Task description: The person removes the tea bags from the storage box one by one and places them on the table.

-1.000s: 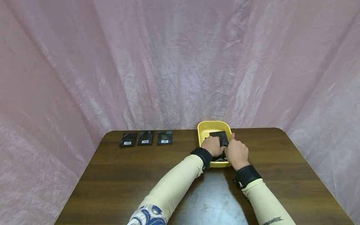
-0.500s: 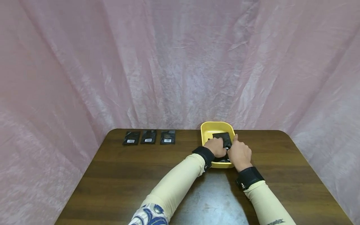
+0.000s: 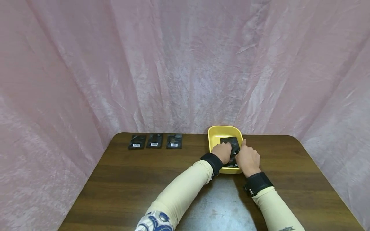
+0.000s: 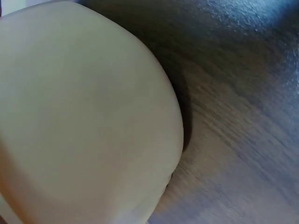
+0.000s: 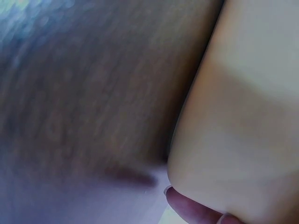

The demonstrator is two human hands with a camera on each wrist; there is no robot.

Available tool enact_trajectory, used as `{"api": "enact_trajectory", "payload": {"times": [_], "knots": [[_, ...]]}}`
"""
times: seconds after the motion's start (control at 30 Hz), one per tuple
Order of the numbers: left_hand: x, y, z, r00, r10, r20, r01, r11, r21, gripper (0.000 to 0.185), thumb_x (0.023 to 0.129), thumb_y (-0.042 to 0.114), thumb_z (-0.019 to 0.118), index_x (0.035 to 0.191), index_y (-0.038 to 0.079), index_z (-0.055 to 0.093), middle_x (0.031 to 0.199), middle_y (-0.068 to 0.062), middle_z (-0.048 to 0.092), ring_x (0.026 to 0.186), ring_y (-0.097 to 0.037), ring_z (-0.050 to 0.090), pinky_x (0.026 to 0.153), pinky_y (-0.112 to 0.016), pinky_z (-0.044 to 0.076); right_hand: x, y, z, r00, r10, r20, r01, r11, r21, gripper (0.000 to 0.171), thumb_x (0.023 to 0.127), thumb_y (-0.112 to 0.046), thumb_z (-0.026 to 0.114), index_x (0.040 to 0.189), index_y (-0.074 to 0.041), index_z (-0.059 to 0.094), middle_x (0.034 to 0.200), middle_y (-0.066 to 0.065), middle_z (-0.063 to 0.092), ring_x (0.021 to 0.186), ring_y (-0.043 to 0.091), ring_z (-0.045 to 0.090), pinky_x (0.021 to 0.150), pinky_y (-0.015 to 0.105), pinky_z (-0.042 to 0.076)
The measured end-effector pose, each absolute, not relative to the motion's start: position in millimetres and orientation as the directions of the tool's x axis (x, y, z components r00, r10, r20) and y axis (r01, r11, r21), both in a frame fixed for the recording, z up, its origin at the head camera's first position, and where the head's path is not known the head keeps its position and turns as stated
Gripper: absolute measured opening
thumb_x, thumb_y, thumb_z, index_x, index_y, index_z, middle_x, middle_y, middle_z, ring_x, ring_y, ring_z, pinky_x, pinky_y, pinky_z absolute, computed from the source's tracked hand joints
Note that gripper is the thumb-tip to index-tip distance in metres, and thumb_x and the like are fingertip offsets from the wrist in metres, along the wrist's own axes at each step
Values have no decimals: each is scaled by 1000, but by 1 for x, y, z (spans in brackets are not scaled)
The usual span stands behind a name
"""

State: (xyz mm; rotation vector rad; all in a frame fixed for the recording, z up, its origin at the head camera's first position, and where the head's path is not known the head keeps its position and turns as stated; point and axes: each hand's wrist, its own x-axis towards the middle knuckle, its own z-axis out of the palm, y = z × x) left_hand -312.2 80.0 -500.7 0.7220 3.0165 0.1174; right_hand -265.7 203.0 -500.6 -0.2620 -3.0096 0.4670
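Dark wood table (image 3: 130, 179) w/ rounded corners; crinkled pink curtain (image 3: 173, 64) all round.

Three black packets (image 3: 155, 141) in a row at the far left, dark wooden table (image 3: 130, 179), pink crinkled curtain (image 3: 185, 64)

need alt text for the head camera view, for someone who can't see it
Both hands, the left hand and the right hand, reach into a yellow tray on a dark wooden table and handle black packets inside it. Three more black packets lie in a row at the table's far left, before a pink cloth backdrop.
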Motion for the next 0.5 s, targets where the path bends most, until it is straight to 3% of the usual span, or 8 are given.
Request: {"api": "enact_trajectory", "payload": {"times": [0.23,0.5], "knots": [[-304,81,-496,-897,436,66,439,898,22,22,108,26,58,121,13,70,107,-2,80,93,-18,80,70,-35,64,-264,203,-501,-980,179,87,145,940,-308,83,93,-14,63,164,9,27,79,24,70,61,36,63,54,49,50],[-298,80,-483,-858,497,134,488,868,-94,19,109,26,60,112,19,77,103,3,81,89,-14,79,66,-33,64,-265,202,-503,-978,176,108,136,943,-302,80,94,-15,62,163,10,30,84,27,72,65,40,66,56,51,52]]}}
